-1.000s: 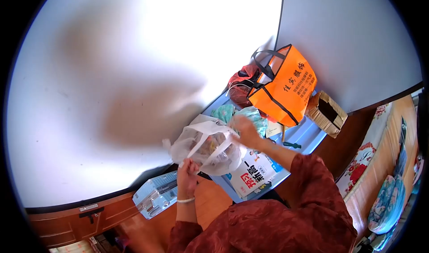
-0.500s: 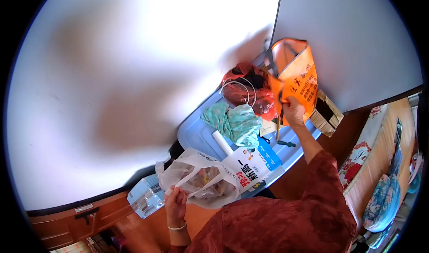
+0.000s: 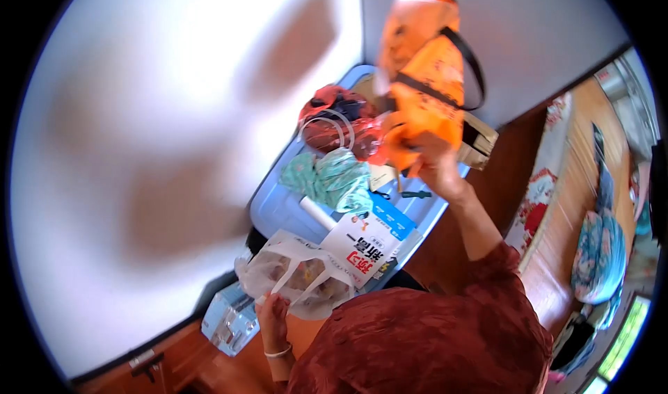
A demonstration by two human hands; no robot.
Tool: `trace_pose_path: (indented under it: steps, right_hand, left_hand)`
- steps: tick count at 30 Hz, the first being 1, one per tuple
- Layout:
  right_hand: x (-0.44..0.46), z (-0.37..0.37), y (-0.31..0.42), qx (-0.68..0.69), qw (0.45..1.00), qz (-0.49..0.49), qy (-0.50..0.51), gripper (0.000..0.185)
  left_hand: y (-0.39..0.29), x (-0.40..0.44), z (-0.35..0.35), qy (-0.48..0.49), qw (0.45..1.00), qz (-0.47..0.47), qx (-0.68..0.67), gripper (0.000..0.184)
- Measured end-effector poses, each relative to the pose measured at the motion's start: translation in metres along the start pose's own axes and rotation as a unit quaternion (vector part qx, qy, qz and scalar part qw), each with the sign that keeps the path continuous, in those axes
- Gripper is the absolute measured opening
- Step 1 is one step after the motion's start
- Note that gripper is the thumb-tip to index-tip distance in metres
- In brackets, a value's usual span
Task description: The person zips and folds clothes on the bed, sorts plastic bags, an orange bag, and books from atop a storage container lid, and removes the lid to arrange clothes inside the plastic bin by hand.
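Note:
My right hand [image 3: 440, 168] is closed on the bottom part of an orange tote bag [image 3: 428, 74] with black handles and dark print. The bag is raised above the blue plastic lid [image 3: 278, 203], in front of the grey wall. Lower left, my left hand [image 3: 271, 315] pinches a handle of a white translucent plastic bag [image 3: 299, 276], whose contents I cannot make out. Beside that bag lies a white and blue book [image 3: 365, 244] with red and black characters. A green patterned cloth [image 3: 330, 178] and a red plastic bag [image 3: 334, 119] with dark contents lie farther back.
Right of the lid stands an open cardboard box [image 3: 479, 142]. A green-handled tool [image 3: 416, 194] and a white roll [image 3: 318, 213] rest on the lid. A clear, blue-marked container [image 3: 229, 319] sits lower left. A wooden bench [image 3: 557, 227] with a floral cushion [image 3: 598, 258] runs along the right.
My right hand has lifted the orange tote bag up off the lid and turned it over. My left hand keeps its grip on the white plastic bag. The view has shifted to the right.

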State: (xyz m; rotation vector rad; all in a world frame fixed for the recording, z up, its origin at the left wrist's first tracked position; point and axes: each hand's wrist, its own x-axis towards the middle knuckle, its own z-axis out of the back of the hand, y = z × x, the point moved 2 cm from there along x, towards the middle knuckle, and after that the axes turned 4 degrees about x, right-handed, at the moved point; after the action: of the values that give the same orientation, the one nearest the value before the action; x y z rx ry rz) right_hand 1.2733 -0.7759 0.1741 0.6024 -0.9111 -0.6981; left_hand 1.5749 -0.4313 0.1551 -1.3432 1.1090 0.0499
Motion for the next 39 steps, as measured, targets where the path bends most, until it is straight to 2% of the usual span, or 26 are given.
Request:
trace_pose_path:
  steps: [1,2,4,5,8,10,11,12,16,18,20,23,24,26,28,29,30,32,34,36,38,39]
  right_hand:
    - [0.007,-0.005,0.007,-0.023,0.999,0.025,0.037,0.016]
    - [0.005,-0.015,0.001,-0.102,0.988,0.078,0.089,0.011]
    - [-0.016,-0.044,-0.029,-0.139,0.98,0.074,0.12,0.005]
    - [-0.029,-0.058,-0.048,-0.149,0.981,0.056,0.112,0.004]
    - [-0.072,-0.092,-0.096,-0.173,0.977,0.029,0.125,0.006]
    - [-0.109,-0.121,-0.119,-0.209,0.952,-0.031,0.22,0.007]
    - [-0.12,-0.129,-0.115,-0.21,0.939,-0.034,0.268,0.008]
    - [-0.133,-0.137,-0.109,-0.211,0.924,-0.036,0.317,0.009]
    - [-0.177,-0.169,-0.071,-0.051,0.948,0.01,0.314,0.007]
    - [-0.18,-0.167,-0.041,-0.045,0.895,0.028,0.443,0.01]
    - [-0.187,-0.17,-0.043,-0.047,0.913,0.019,0.405,0.014]
    - [-0.186,-0.147,-0.057,-0.027,0.947,0.009,0.319,0.028]
    - [-0.179,-0.131,-0.065,-0.018,0.958,0.007,0.285,0.033]
    - [-0.165,-0.106,-0.078,-0.059,0.952,-0.003,0.301,0.042]
    - [-0.159,-0.087,-0.108,-0.105,0.968,-0.048,0.224,0.054]
    - [-0.152,-0.074,-0.116,-0.178,0.967,-0.091,0.158,0.062]
    - [-0.141,-0.057,-0.12,-0.249,0.955,-0.132,0.09,0.07]
    - [-0.118,-0.033,-0.132,-0.304,0.924,-0.231,-0.009,0.082]
    - [-0.116,-0.034,-0.163,-0.138,0.891,-0.431,-0.036,0.067]
    - [-0.119,-0.041,-0.207,-0.008,0.895,-0.446,-0.016,0.042]
    - [-0.092,-0.033,-0.215,-0.093,0.918,-0.368,-0.113,0.026]
    - [-0.071,-0.023,-0.214,-0.092,0.92,-0.363,-0.117,0.025]
  left_hand:
    - [0.0,0.0,-0.003,-0.008,1.0,0.0,0.003,0.004]
    - [0.0,-0.001,-0.006,0.0,1.0,-0.002,0.005,0.004]
    - [-0.002,-0.002,-0.009,0.007,1.0,-0.012,0.005,0.004]
    - [-0.003,-0.001,-0.008,0.033,0.999,-0.014,0.014,0.005]
    - [-0.004,-0.008,-0.025,-0.06,0.997,-0.01,0.037,0.007]
    - [0.0,-0.003,-0.015,0.012,0.998,-0.011,0.053,0.009]
    - [0.0,0.0,-0.013,0.048,0.997,-0.013,0.061,0.01]
    - [-0.001,0.0,-0.017,0.039,0.997,-0.012,0.061,0.01]
    - [-0.001,-0.002,-0.024,0.038,0.997,-0.007,0.068,0.011]
    - [-0.001,-0.001,-0.028,0.042,0.996,-0.011,0.073,0.01]
    - [-0.001,-0.001,-0.033,0.03,0.996,-0.013,0.08,0.01]
    - [-0.002,-0.008,-0.051,-0.088,0.993,-0.01,0.074,0.011]
    - [0.001,-0.006,-0.049,-0.071,0.995,-0.01,0.075,0.011]
    - [0.005,-0.002,-0.04,-0.042,0.996,-0.01,0.078,0.01]
    - [0.001,-0.006,-0.046,-0.019,0.997,-0.006,0.078,0.009]
    - [-0.001,-0.007,-0.05,-0.007,0.997,-0.004,0.076,0.009]
    - [0.0,-0.007,-0.053,-0.018,0.997,-0.004,0.075,0.009]
    - [0.002,-0.008,-0.056,-0.043,0.996,-0.005,0.074,0.009]
    - [0.006,-0.007,-0.051,-0.047,0.996,-0.012,0.08,0.01]
    - [0.009,-0.004,-0.047,-0.049,0.995,-0.02,0.085,0.012]
    - [0.006,-0.006,-0.045,-0.038,0.995,-0.009,0.09,0.013]
    - [0.008,-0.005,-0.045,-0.041,0.995,-0.014,0.09,0.013]
